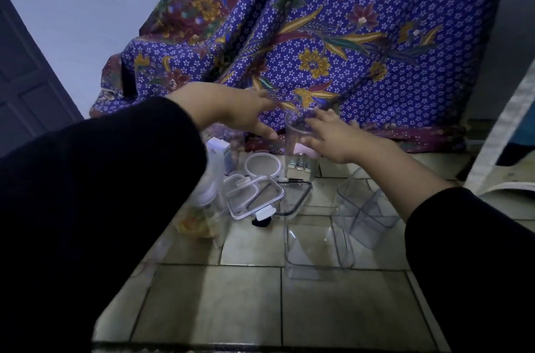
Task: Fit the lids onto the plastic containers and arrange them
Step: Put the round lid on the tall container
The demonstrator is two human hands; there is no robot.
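Upright, mouth up: tall container (299, 144) in curled right hand (333, 140); left hand (234, 112) open.

1. Both arms, in black sleeves, reach forward toward the tall clear container (299, 144).
2. The left hand (231, 111) hovers just left of the container's rim, palm down, fingers extended and loosely spread; whether it touches the rim cannot be told.
3. The right hand (333, 138) lies against the container's right side near the rim, fingers curled onto its wall.
4. Both wrists are bare.
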